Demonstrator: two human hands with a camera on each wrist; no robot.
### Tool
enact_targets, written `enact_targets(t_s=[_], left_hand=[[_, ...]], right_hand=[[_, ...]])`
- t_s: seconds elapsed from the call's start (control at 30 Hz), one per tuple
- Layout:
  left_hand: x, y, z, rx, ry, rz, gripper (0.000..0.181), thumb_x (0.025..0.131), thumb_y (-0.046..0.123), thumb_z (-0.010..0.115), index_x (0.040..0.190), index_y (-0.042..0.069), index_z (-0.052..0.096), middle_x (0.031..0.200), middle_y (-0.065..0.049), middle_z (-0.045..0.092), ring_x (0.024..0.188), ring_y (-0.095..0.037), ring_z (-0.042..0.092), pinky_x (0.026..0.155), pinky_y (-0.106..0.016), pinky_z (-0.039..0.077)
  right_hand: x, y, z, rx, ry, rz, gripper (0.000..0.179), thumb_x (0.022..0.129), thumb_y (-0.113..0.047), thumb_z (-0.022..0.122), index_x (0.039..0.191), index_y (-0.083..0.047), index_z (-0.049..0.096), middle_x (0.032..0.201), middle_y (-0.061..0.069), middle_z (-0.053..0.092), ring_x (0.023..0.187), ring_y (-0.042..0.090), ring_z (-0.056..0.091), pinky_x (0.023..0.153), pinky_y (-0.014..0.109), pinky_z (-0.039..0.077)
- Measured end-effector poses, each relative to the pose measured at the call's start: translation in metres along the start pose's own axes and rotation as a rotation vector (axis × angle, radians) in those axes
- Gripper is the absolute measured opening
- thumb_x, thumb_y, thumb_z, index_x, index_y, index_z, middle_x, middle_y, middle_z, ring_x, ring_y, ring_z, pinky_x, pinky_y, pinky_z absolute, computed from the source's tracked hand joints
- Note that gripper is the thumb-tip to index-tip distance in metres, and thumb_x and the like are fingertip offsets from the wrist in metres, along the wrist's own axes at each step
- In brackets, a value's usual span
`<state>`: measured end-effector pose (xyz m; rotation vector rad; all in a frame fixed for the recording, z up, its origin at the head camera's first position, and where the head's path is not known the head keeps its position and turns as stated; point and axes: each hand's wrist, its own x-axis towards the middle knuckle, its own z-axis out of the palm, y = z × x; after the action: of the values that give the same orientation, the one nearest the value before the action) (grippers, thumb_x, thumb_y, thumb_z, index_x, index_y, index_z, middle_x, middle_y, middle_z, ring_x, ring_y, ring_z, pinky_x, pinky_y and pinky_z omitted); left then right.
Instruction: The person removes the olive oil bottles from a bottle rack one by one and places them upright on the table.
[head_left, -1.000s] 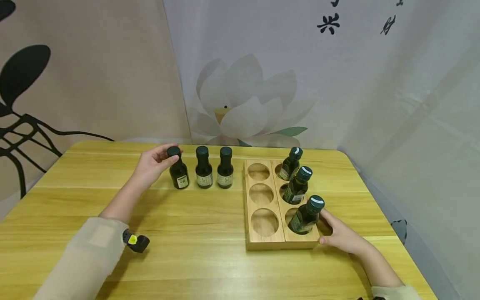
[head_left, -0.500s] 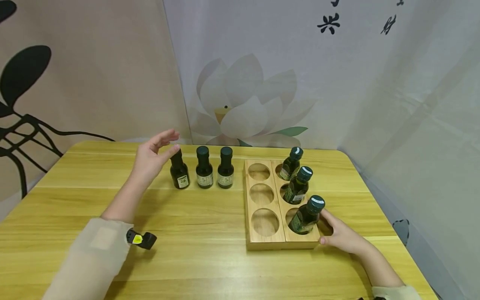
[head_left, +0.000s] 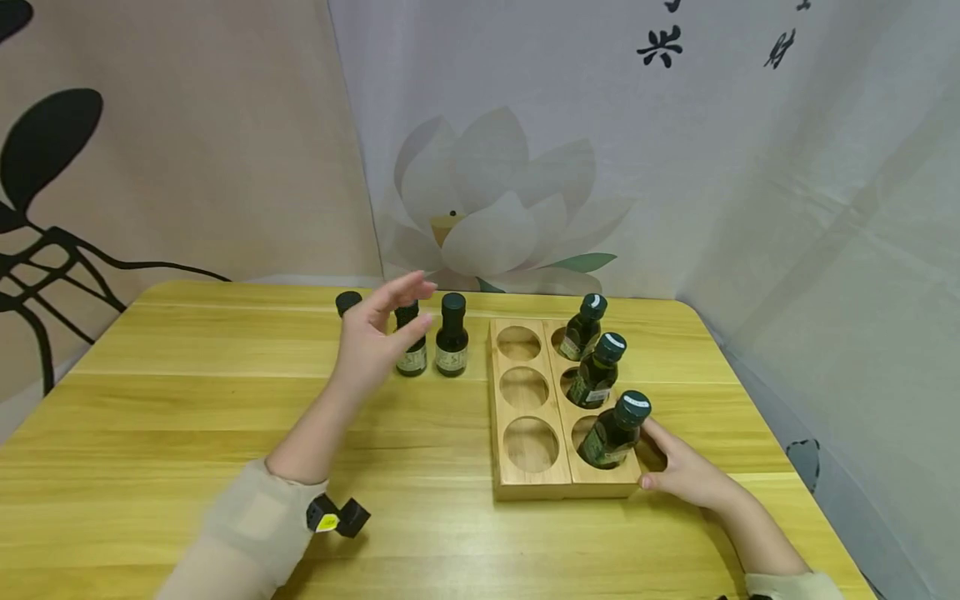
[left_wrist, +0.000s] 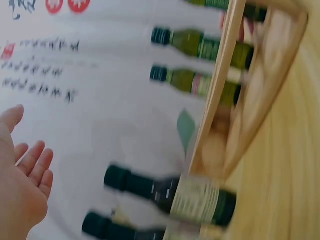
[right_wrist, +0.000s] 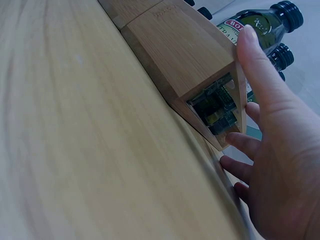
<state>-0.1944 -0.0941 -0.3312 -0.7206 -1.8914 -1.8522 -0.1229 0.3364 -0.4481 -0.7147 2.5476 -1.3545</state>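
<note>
My left hand (head_left: 367, 342) is raised in front of the small dark bottles, fingers spread and nothing held. It hides most of the leftmost bottle (head_left: 348, 302) and part of the middle bottle (head_left: 412, 360); the right bottle (head_left: 452, 340) of this row shows whole. A two-column wooden rack (head_left: 534, 492) stands to their right. Green bottles with dark caps tilt in its right column: a back one (head_left: 581, 332), a middle one (head_left: 597, 373) and a front one (head_left: 611, 433). At the rack's front right corner rests my right hand (head_left: 686, 471), its thumb (right_wrist: 257, 62) and fingertips against the open side.
Three round holes in the rack's left column, such as the middle one (head_left: 522, 388), hold nothing. Behind the wooden table (head_left: 420, 533) hangs a printed cloth (head_left: 487, 150) with a lotus. A small black camera (head_left: 337, 517) sits on the left sleeve.
My left hand has let go of the leftmost bottle's cap, lifted off and moved right, toward the middle bottle. That leftmost bottle still stands in place. The right hand and rack have not moved.
</note>
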Motion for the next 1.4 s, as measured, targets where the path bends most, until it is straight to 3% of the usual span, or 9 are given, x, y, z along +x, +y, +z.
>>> enact_targets(t_s=[0.2, 0.33, 0.43, 0.7, 0.9, 0.97, 1.1, 1.27, 1.4], left_hand=[[-0.011, 0.008, 0.038, -0.028, -0.106, 0.016, 0.048, 0.082, -0.005, 0.072, 0.128, 0.0, 0.058, 0.116, -0.012, 0.064, 0.11, -0.022, 0.057, 0.101, -0.043, 0.038], [-0.017, 0.014, 0.062, -0.047, -0.146, 0.029, 0.049, 0.082, -0.002, 0.074, 0.128, 0.001, 0.058, 0.116, -0.008, 0.065, 0.109, -0.02, 0.057, 0.1, -0.041, 0.039], [-0.02, 0.017, 0.078, -0.074, -0.171, 0.011, 0.05, 0.081, 0.001, 0.075, 0.128, 0.002, 0.059, 0.116, -0.006, 0.065, 0.109, -0.018, 0.057, 0.102, -0.036, 0.037], [-0.029, 0.017, 0.114, -0.139, -0.237, -0.036, 0.05, 0.081, 0.003, 0.076, 0.128, 0.004, 0.06, 0.115, -0.008, 0.065, 0.108, -0.016, 0.056, 0.099, -0.039, 0.04], [-0.035, 0.014, 0.136, -0.084, -0.297, -0.079, 0.05, 0.082, 0.011, 0.077, 0.129, 0.007, 0.059, 0.116, 0.002, 0.066, 0.108, -0.009, 0.056, 0.099, -0.04, 0.039], [-0.038, 0.013, 0.143, -0.074, -0.319, -0.091, 0.051, 0.082, 0.013, 0.078, 0.129, 0.006, 0.059, 0.116, 0.002, 0.065, 0.108, -0.007, 0.056, 0.098, -0.039, 0.041], [-0.042, 0.009, 0.156, -0.084, -0.358, -0.123, 0.053, 0.083, 0.016, 0.077, 0.131, 0.005, 0.057, 0.117, 0.0, 0.065, 0.108, -0.006, 0.056, 0.097, -0.038, 0.042], [-0.047, 0.003, 0.169, -0.112, -0.375, -0.175, 0.05, 0.085, 0.02, 0.076, 0.131, 0.009, 0.058, 0.116, 0.001, 0.065, 0.108, -0.005, 0.056, 0.095, -0.042, 0.044], [-0.05, -0.002, 0.177, -0.09, -0.372, -0.177, 0.049, 0.084, 0.02, 0.076, 0.129, 0.01, 0.06, 0.115, 0.002, 0.066, 0.106, -0.005, 0.058, 0.091, -0.038, 0.048]], right_hand=[[0.001, -0.001, 0.0, 0.004, -0.002, -0.002, 0.103, 0.084, -0.057, 0.064, 0.151, 0.002, 0.014, 0.151, 0.032, 0.015, 0.135, 0.05, 0.012, 0.099, 0.011, 0.014], [0.001, -0.001, 0.0, 0.004, -0.002, 0.002, 0.103, 0.084, -0.057, 0.064, 0.151, 0.002, 0.014, 0.151, 0.032, 0.015, 0.135, 0.05, 0.012, 0.099, 0.011, 0.014], [0.001, -0.001, 0.001, 0.004, -0.003, 0.003, 0.103, 0.083, -0.057, 0.064, 0.151, 0.003, 0.014, 0.151, 0.032, 0.015, 0.135, 0.05, 0.012, 0.099, 0.01, 0.014], [0.002, -0.001, 0.0, 0.018, -0.005, 0.001, 0.103, 0.084, -0.056, 0.065, 0.152, 0.002, 0.014, 0.151, 0.032, 0.014, 0.135, 0.05, 0.011, 0.099, 0.01, 0.014], [0.001, 0.0, 0.001, 0.027, -0.009, 0.01, 0.098, 0.084, -0.054, 0.065, 0.154, -0.008, 0.015, 0.153, 0.028, 0.015, 0.136, 0.048, 0.011, 0.109, 0.039, 0.016], [0.001, 0.001, 0.001, 0.044, -0.013, 0.002, 0.095, 0.085, -0.052, 0.066, 0.154, -0.011, 0.016, 0.153, 0.027, 0.017, 0.136, 0.048, 0.012, 0.109, 0.037, 0.017], [0.002, 0.003, 0.001, 0.067, -0.021, -0.023, 0.092, 0.085, -0.05, 0.067, 0.155, -0.015, 0.017, 0.153, 0.026, 0.019, 0.138, 0.035, 0.015, 0.102, 0.013, 0.016], [0.002, 0.003, 0.001, 0.086, -0.026, -0.032, 0.092, 0.085, -0.048, 0.067, 0.155, -0.018, 0.016, 0.153, 0.025, 0.019, 0.136, 0.007, 0.017, 0.101, 0.01, 0.017], [0.001, 0.003, 0.001, 0.095, -0.032, -0.024, 0.093, 0.086, -0.047, 0.067, 0.155, -0.016, 0.013, 0.153, 0.026, 0.016, 0.135, 0.004, 0.016, 0.101, 0.01, 0.018]])
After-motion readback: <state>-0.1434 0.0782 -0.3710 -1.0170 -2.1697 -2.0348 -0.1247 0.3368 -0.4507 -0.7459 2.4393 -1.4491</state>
